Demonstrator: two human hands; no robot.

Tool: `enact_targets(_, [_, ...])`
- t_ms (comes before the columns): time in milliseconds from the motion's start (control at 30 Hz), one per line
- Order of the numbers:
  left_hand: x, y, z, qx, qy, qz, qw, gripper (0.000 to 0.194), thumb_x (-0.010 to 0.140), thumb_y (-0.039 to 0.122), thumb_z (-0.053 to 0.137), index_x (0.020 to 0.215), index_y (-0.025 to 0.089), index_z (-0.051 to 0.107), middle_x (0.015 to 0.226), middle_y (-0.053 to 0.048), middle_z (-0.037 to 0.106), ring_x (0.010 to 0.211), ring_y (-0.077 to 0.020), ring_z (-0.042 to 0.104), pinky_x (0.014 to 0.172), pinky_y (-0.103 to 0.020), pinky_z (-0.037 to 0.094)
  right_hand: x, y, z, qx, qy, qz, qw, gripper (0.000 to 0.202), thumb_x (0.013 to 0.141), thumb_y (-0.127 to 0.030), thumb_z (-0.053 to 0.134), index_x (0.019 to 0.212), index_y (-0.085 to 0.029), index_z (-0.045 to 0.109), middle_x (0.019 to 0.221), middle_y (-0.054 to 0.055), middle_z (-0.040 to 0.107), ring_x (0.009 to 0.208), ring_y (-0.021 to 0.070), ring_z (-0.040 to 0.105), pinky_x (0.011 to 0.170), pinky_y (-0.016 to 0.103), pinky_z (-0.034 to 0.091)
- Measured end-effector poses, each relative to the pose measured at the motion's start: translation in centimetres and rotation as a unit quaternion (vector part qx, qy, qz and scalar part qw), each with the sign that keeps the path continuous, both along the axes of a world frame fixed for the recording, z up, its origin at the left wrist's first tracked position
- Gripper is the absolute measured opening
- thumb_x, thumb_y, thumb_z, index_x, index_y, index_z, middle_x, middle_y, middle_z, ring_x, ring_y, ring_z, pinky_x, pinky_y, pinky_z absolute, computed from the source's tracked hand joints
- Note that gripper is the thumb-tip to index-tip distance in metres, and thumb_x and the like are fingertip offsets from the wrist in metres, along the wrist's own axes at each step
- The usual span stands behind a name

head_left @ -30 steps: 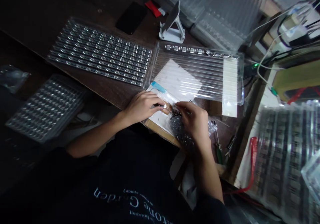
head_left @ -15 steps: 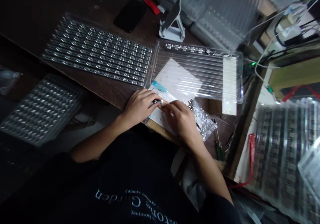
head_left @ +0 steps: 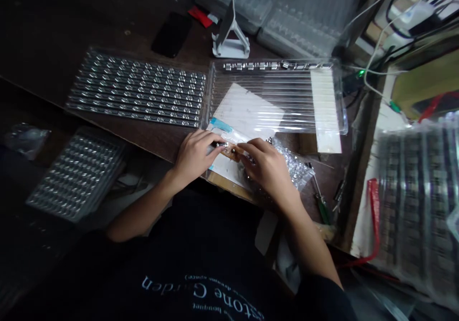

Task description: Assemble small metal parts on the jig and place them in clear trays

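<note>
My left hand pinches a small metal part between thumb and fingers over the desk's front edge. Close by on the right is my right hand, fingers bent together at a small orange-brown block; what they hold is too small to name. Beneath both lies a white board with blue tape. A clear plastic bag of small shiny parts rests beside my right hand. Behind the hands is a clear ribbed tray with a row of metal parts along its far side.
At the left lies a filled tray, with another stack of filled trays lower down. A phone and white stand are at the back. A green-handled screwdriver lies right; wrapped trays stand far right.
The camera view has shifted and turned slightly. My right hand has moved a little away from my left, showing more of the orange-brown block. My left hand keeps its pinch on the metal part.
</note>
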State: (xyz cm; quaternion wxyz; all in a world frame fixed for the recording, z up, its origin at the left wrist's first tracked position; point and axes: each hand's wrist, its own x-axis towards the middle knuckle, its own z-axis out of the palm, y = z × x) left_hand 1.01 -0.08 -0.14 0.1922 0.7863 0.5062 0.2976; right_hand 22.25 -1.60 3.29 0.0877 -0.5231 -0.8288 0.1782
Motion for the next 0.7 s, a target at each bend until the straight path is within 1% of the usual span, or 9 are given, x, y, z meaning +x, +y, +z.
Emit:
enact_targets(100, [1.0,0.0,0.5,-0.003,-0.049,-0.003,0.999,0.004,0.091,0.023,0.069,0.094,0.021,0.068,0.096,-0.003,0.074,0.094,-0.0211,0.066,0.086,-0.036,0.049,1.2,0.1,0.1,-0.020,-0.013,-0.028,0.999,0.023,0.097,-0.034,0.057,0.108,-0.020,0.073,0.104,0.010,0.071,0.093,0.0240,0.064,0.080,0.032,0.045])
enact_targets(200, [2.4,0.0,0.8,-0.016,-0.079,-0.021,0.997,0.002,0.090,0.022,0.070,0.089,0.021,0.068,0.091,-0.003,0.074,0.090,-0.0202,0.066,0.084,-0.035,0.051,1.6,0.1,0.0,-0.056,-0.022,-0.029,0.998,0.019,0.096,-0.027,0.056,0.101,-0.019,0.073,0.099,0.009,0.072,0.089,0.0221,0.064,0.076,0.030,0.044])
enact_targets(333, [3.3,0.1,0.4,-0.025,-0.082,-0.038,0.996,0.003,0.089,0.021,0.071,0.088,0.021,0.068,0.088,-0.003,0.073,0.088,-0.0197,0.066,0.081,-0.035,0.050,1.5,-0.1,-0.1,-0.059,-0.020,-0.027,0.998,0.018,0.094,-0.023,0.053,0.095,-0.019,0.071,0.094,0.008,0.072,0.083,0.0209,0.063,0.072,0.029,0.041])
enact_targets(400, [3.4,0.2,0.1,-0.023,-0.080,-0.043,0.996,0.003,0.089,0.021,0.071,0.089,0.020,0.068,0.089,-0.003,0.073,0.088,-0.0195,0.065,0.082,-0.034,0.049,1.6,-0.2,0.0,-0.058,0.006,-0.037,0.998,0.016,0.092,-0.021,0.054,0.095,-0.018,0.070,0.092,0.008,0.071,0.081,0.0205,0.062,0.071,0.029,0.042])
enact_targets(467, [3.3,0.3,-0.1,-0.027,-0.077,-0.047,0.996,0.005,0.088,0.023,0.072,0.089,0.020,0.068,0.089,-0.002,0.074,0.088,-0.0193,0.065,0.082,-0.034,0.049,2.1,-0.3,0.2,-0.058,0.048,-0.045,0.996,0.019,0.091,-0.018,0.052,0.100,-0.018,0.069,0.096,0.008,0.070,0.083,0.0206,0.063,0.073,0.030,0.043])
enact_targets(600, [3.3,0.2,-0.2,-0.033,-0.058,-0.046,0.997,0.007,0.088,0.026,0.074,0.087,0.021,0.068,0.089,-0.002,0.074,0.089,-0.0200,0.065,0.082,-0.035,0.048,3.0,-0.3,0.5,-0.036,0.107,-0.057,0.992,0.030,0.097,-0.017,0.041,0.112,-0.017,0.067,0.107,0.013,0.064,0.090,0.0227,0.062,0.079,0.034,0.047])
enact_targets(700, [3.3,0.2,-0.2,-0.027,-0.043,-0.051,0.997,0.007,0.088,0.026,0.073,0.087,0.021,0.068,0.088,-0.002,0.073,0.089,-0.0209,0.064,0.082,-0.035,0.047,3.4,-0.1,0.6,-0.028,0.142,-0.078,0.986,0.029,0.100,-0.019,0.037,0.107,-0.018,0.065,0.102,0.012,0.062,0.090,0.0230,0.060,0.082,0.036,0.047])
